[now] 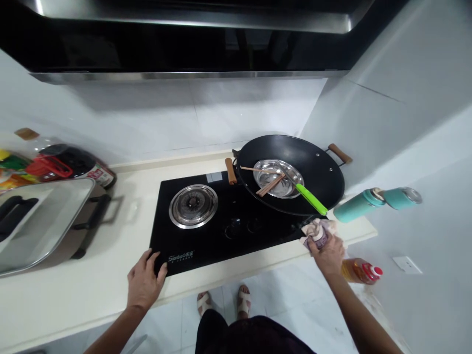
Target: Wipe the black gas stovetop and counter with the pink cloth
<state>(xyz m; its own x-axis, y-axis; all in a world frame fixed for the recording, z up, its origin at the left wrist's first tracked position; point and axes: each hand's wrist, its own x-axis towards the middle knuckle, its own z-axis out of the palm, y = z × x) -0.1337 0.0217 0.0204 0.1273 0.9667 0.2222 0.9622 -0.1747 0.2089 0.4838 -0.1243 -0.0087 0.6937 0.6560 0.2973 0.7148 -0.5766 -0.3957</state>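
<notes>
My right hand (pixel 329 253) is closed on a crumpled cloth (pixel 317 233), which lies at the right front corner of the black gas stove (pixel 210 241). My left hand (pixel 145 280) rests with fingers spread on the counter, its fingertips at the stove's left front corner. Over the right burner sits a large black wok (pixel 332 183) with wooden handles. Inside the wok are a metal bowl (pixel 260 168), several chopsticks (pixel 271 186) and a utensil with a green handle (pixel 311 199). The left burner (pixel 193 206) is uncovered.
A teal flask (pixel 356 206) with another teal piece (pixel 401 197) beyond it stands right of the wok. An oil bottle (pixel 359 271) is below, near the wall. At left sit a lidded electric pan (pixel 66 221) and a dark sauce bottle (pixel 88 164). A range hood (pixel 191 49) hangs overhead.
</notes>
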